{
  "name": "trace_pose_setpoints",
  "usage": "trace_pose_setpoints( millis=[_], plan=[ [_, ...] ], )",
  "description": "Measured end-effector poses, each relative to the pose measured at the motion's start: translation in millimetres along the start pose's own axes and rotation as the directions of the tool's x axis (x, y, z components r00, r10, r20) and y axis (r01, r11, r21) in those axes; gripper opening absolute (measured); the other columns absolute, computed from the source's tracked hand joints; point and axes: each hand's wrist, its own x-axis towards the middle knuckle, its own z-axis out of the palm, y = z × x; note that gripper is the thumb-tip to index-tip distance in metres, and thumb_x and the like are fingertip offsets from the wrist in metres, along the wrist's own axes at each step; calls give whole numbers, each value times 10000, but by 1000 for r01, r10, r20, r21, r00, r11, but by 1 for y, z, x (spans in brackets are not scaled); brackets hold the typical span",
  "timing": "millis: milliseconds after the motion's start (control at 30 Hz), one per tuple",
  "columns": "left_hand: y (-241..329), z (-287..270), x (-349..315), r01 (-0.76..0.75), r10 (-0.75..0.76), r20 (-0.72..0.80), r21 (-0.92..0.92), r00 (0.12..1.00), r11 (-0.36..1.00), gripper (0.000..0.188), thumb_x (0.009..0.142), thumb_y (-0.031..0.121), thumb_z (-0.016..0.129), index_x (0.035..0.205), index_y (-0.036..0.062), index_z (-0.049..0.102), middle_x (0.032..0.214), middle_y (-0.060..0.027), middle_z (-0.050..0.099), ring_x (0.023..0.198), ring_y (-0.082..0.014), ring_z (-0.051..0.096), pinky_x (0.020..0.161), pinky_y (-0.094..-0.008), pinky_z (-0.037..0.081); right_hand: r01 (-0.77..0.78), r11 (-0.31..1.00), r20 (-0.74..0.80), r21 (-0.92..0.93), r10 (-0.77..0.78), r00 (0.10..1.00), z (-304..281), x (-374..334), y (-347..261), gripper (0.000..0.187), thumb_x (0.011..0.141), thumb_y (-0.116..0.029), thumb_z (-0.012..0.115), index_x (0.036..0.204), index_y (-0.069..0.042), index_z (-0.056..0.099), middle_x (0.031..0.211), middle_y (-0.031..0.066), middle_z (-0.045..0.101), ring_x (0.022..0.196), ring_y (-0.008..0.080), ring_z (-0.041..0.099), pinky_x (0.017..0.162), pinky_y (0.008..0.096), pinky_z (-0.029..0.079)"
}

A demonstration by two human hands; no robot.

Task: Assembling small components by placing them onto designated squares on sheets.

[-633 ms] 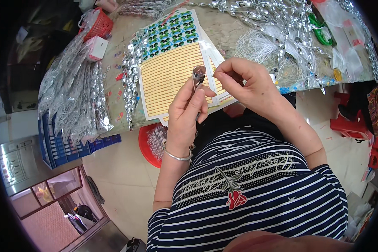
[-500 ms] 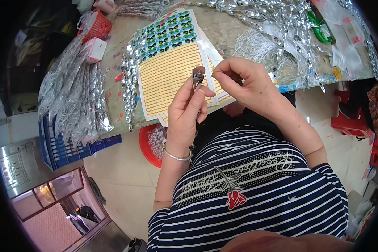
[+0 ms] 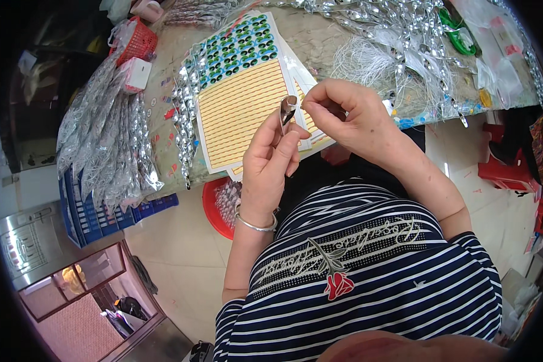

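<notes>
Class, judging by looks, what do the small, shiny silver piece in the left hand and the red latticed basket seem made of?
Small, shiny silver piece: metal or metallised plastic, unclear which; polished, with mirrorlike reflections. Red latticed basket: probably moulded plastic, smooth, with evenly coloured openwork.

Red basket [image 3: 141, 41] upper left, white box [image 3: 138, 76] near it. Blue crate [image 3: 73, 218] left. Red stool [image 3: 510, 174] far right.

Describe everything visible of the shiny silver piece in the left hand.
The shiny silver piece is small, narrow and mirror-like, metallic in look, with dark and pale reflections. The left hand grips it in front of the printed sheet, hiding its lower part; its rounded end sticks out past the fingers. The right hand is close by; contact is unclear.
</notes>
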Motion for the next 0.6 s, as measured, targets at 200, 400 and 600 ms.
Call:
trace_pose_setpoints(
  millis=[200,400,600],
  plan=[
    [-2,1,-1,-2,0,43,59,999,998,479,936,63,532,1394,38,391,952,-26,610,612,-13,424,499,-140,338,-75,996,36,57,73,997,-1,-1,-7,97,884,-95,610,881,2,610,674,-10,546,578,37,452,507,212,380],
    [0,2,-3,-16,8,47,180,999,984,492,919,53,557,1393,81,424,944,4,595,666,-18,451,555,-147,371,31,1000,26,-3,-31,999,-1,-2,-1,92,873,-90,619,907,-4,616,721,3,551,574,43,458,504,209,381],
    [-6,-2,-5,-97,96,20,388,995,917,445,892,34,586,1329,75,512,946,-31,613,837,-98,569,730,-243,473,127,991,-15,-34,-127,992,-3,-3,-10,123,835,-69,649,949,-27,626,979,36,533,627,57,460,532,194,393]
  ],
)
